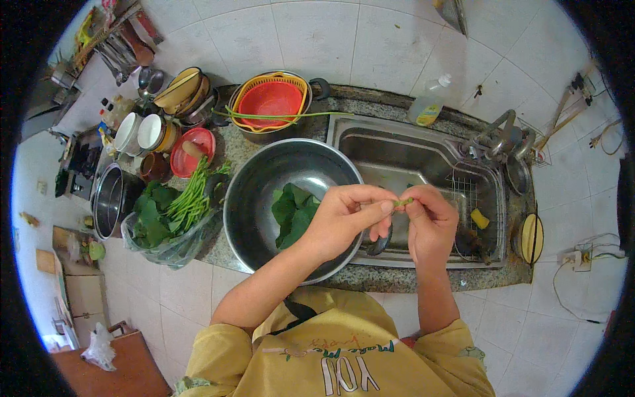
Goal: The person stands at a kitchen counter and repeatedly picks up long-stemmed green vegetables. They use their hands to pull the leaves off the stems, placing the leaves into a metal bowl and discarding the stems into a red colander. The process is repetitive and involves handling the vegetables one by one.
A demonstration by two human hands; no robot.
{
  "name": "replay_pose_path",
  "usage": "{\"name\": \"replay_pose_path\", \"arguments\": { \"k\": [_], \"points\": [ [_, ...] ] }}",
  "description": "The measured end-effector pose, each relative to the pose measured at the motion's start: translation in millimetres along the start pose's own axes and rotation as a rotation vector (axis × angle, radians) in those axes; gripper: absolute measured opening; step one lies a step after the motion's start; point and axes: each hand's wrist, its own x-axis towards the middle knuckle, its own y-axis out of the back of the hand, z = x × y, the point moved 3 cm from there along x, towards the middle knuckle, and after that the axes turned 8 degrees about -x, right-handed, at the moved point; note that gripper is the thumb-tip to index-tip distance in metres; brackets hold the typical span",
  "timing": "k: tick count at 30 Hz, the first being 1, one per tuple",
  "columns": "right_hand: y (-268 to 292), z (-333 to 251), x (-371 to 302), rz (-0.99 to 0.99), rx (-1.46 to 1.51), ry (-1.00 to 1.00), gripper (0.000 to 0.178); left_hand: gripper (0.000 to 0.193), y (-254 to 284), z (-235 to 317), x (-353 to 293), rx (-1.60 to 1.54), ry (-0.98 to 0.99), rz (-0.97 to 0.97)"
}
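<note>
Over the right rim of a large steel bowl (248, 178), near the sink, both hands meet. My left hand (354, 215) is closed in a pinch on a short piece of green vegetable stem (401, 202). At the other end of that piece, the fingertips of my right hand (433, 221) are pinched on it too. Inside the bowl lie several dark green leaves (294, 212). Left of the bowl stands a plastic bag (178, 250) full of leafy greens, whose long green stems (193, 202) point up and right.
A steel sink (390, 149) with a faucet (506, 132) lies to the right, a yellow sponge (479, 218) in its wire rack. Behind the bowl, a long stem crosses a red basket (271, 102). Pots, bowls and a dish-soap bottle (430, 99) line the counter.
</note>
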Motion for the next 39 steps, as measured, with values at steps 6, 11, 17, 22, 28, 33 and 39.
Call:
{"name": "replay_pose_path", "arguments": {
  "k": [6,11,17,22,28,33,39],
  "points": [
    [-1,11,-3,-0.024,0.316,-0.116,0.010,0.014,-1,2,0,0.093,-0.005,-0.006],
    [7,18,2,-0.023,0.436,-0.262,0.015,0.010,7,1,4,0.297,-0.173,-0.060],
    [48,38,13,0.273,0.504,-0.274,0.014,0.008,22,2,8,0.287,-0.221,0.024],
    [38,19,10,0.221,0.333,-0.159,0.011,0.017,5,-22,24,0.445,-0.080,0.021],
    [30,2,11,0.225,0.235,-0.094,0.009,0.017,-17,-14,19,0.590,0.011,0.003],
    [32,0,5,0.190,0.104,-0.150,0.006,0.015,-16,-5,16,0.757,-0.207,0.122],
    [8,-9,-21,0.078,0.057,0.025,0.013,0.017,4,-7,29,0.260,-0.180,0.465]
  ]
}}
